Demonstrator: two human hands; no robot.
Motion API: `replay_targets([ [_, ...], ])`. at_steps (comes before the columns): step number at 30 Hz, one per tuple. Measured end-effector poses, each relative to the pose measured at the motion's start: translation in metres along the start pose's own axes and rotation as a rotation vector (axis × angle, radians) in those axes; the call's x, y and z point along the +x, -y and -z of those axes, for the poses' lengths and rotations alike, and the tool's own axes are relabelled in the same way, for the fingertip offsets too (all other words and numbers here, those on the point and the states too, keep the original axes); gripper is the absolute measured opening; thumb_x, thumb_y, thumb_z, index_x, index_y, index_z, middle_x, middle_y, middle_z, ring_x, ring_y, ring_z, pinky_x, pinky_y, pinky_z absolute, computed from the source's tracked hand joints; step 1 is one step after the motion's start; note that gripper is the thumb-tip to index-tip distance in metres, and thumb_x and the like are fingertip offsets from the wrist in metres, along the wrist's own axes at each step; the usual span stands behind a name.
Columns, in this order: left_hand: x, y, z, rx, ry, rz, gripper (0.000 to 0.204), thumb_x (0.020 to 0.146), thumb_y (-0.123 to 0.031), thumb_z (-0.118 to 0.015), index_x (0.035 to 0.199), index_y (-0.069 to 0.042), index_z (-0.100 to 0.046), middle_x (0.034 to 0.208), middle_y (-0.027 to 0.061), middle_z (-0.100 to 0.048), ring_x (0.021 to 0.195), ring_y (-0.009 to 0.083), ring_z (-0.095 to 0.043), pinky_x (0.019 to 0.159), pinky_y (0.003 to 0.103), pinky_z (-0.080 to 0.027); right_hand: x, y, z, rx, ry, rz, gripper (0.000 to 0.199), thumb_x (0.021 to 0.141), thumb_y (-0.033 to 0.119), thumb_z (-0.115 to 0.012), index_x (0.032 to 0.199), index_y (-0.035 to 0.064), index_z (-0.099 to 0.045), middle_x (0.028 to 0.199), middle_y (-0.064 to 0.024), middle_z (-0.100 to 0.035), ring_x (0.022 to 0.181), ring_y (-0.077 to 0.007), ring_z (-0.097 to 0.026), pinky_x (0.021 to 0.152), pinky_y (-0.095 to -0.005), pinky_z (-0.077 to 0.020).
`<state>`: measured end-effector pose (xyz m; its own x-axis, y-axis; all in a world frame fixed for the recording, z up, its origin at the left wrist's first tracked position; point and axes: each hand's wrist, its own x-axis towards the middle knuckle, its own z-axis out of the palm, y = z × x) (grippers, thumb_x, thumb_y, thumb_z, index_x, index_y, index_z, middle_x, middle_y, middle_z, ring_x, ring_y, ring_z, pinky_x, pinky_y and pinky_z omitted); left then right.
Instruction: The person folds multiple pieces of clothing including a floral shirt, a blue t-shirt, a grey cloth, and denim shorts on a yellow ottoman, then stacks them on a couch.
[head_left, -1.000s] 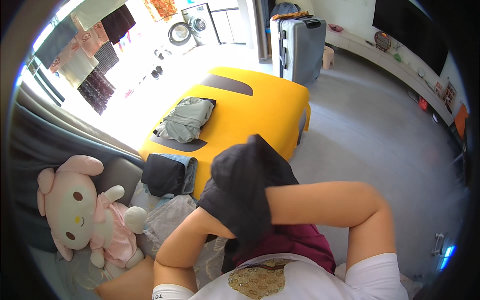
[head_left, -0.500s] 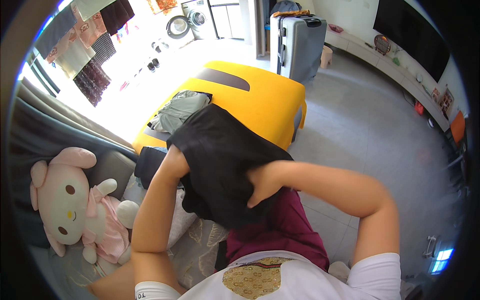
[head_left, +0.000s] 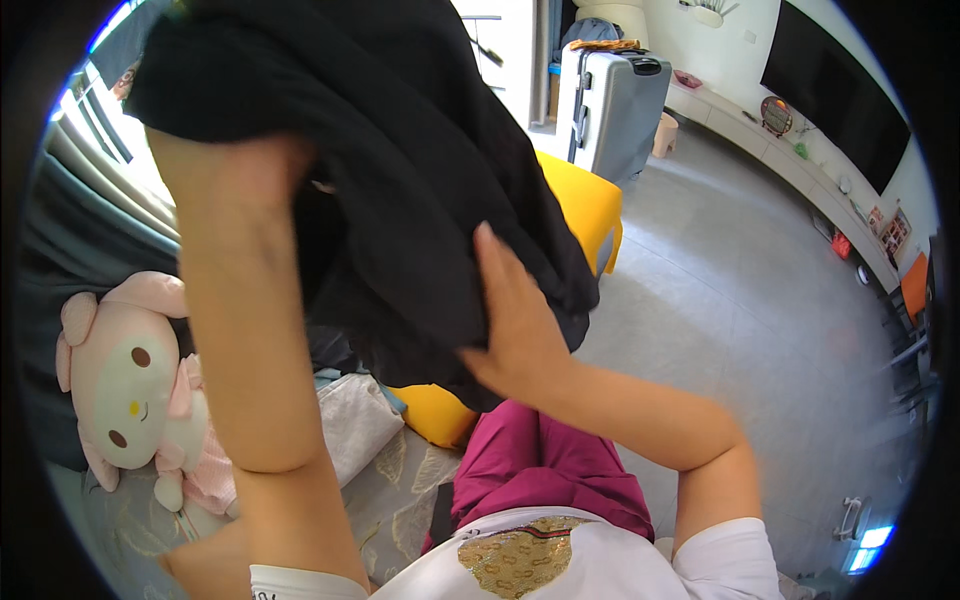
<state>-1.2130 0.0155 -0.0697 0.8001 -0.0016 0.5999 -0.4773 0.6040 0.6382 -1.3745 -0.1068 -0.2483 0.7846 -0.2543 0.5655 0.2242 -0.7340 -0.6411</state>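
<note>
A large black cloth garment (head_left: 400, 200) is raised in front of me, hanging in loose folds. My left hand (head_left: 265, 165) reaches in under its left edge; the cloth covers the fingers and the hand is blurred. Against the garment's lower right side rests my right hand (head_left: 520, 325), its fingers stretched upward and the thumb apart, touching the fabric from outside. I cannot make out which kind of garment it is. Below it lies a light grey folded cloth (head_left: 362, 425) on the patterned sofa seat (head_left: 395, 485).
A yellow-covered block-shaped piece (head_left: 580, 200) stands behind the garment, mostly hidden. To the left sits a pink and white plush toy (head_left: 130, 385). Farther off are a grey suitcase (head_left: 620, 115), a small stool (head_left: 665, 135), a low white console (head_left: 760, 145) and a dark television (head_left: 835, 95).
The black garment has gone up and toward the left, closer to my view, lifted with my left arm. My right hand has moved slightly up along the cloth, its fingers now showing.
</note>
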Motion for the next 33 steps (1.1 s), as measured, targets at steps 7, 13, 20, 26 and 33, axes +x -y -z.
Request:
replay_targets([
  [7, -0.061, 0.033, 0.13, 0.245, 0.501, 0.64, 0.059, 0.094, -0.043, -0.048, 0.14, -0.008, -0.038, 0.136, 0.0091, -0.046, 0.124, 0.0215, -0.045, 0.107, 0.032, -0.031, 0.061, 0.007, 0.032, 1.148, 0.176, -0.472, 0.017, 0.087, 0.007, -0.058, 0.098, -0.0032, -0.065, 0.09, -0.0076, -0.067, 0.08, -0.013, -0.062, 0.074, -0.0245, -0.0504],
  [13, -0.171, 0.058, 0.164, -0.537, 0.441, 1.207, 0.088, 0.088, -0.066, -0.037, 0.134, 0.009, -0.039, 0.134, 0.0223, -0.047, 0.122, 0.0312, -0.05, 0.106, 0.044, -0.035, 0.074, -0.036, -0.01, 0.619, 0.541, -0.618, 0.031, 0.082, 0.022, -0.068, 0.1, -0.0029, -0.066, 0.087, -0.0113, -0.067, 0.076, -0.0191, -0.063, 0.073, -0.0299, -0.0502],
  [20, -0.175, 0.053, 0.153, -0.133, 0.215, 1.046, 0.031, 0.092, -0.012, -0.055, 0.119, 0.002, -0.053, 0.112, 0.0117, -0.062, 0.096, 0.0196, -0.064, 0.083, 0.034, -0.053, 0.025, -0.038, -0.028, 0.597, 0.424, -0.189, 0.022, 0.084, 0.015, -0.063, 0.098, -0.0017, -0.065, 0.092, -0.0145, -0.068, 0.09, -0.0249, -0.065, 0.081, -0.0338, -0.0499],
  [26, -0.201, 0.057, 0.1, -0.024, 0.211, 1.049, 0.033, 0.092, -0.013, -0.057, 0.122, -0.001, -0.051, 0.103, 0.0061, -0.061, 0.085, 0.0132, -0.062, 0.072, 0.026, -0.053, -0.049, -0.07, -0.079, 0.449, 0.359, -0.154, 0.03, 0.087, 0.005, -0.052, 0.115, -0.0029, -0.058, 0.108, -0.0196, -0.064, 0.098, -0.0333, -0.062, 0.087, -0.0367, -0.0481],
  [33, -0.207, 0.059, 0.089, -0.011, 0.312, 0.968, 0.027, 0.094, -0.014, -0.056, 0.116, 0.001, -0.052, 0.104, 0.0017, -0.057, 0.096, 0.0086, -0.053, 0.082, 0.026, -0.045, -0.058, -0.046, -0.059, 0.966, 0.317, -0.46, 0.02, 0.087, 0.002, -0.054, 0.106, -0.0012, -0.058, 0.094, -0.0103, -0.063, 0.087, -0.0158, -0.06, 0.079, -0.0266, -0.0471],
])
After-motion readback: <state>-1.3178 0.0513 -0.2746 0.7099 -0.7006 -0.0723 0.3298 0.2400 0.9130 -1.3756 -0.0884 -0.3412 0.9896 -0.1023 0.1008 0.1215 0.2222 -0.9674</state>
